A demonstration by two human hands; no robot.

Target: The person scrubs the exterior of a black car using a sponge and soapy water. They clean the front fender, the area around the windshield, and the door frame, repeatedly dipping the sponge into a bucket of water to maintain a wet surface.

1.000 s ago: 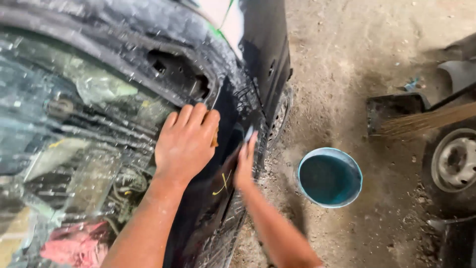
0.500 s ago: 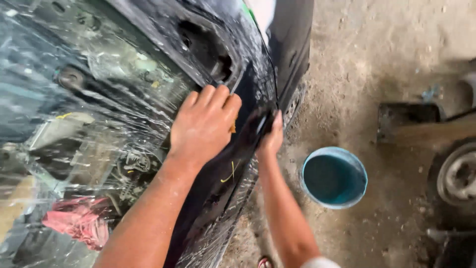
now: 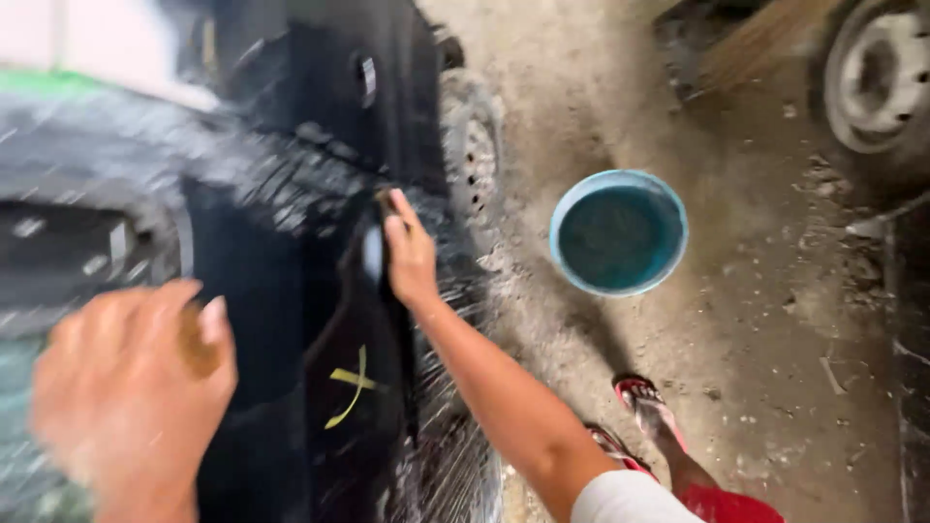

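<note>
A wet black car panel (image 3: 320, 320) with a yellow mark fills the left of the scene. The right hand (image 3: 412, 254) presses flat on its right edge, while the blurred left hand (image 3: 131, 387), near, pinches something small and brownish (too blurred to name). This looks like mid-scrub, so the next stroke calls for steady pressure; a blue bucket (image 3: 618, 232) stands on the dirt floor (image 3: 775, 339) to the right.

Both hands on wet black car panel (image 3: 291, 291), blue bucket (image 3: 618, 232) nr.

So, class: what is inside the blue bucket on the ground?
The blue bucket stands on the dirt ground beside the black car. Its inside shows dark teal, probably water; the surface hides whatever may lie at the bottom.
</note>
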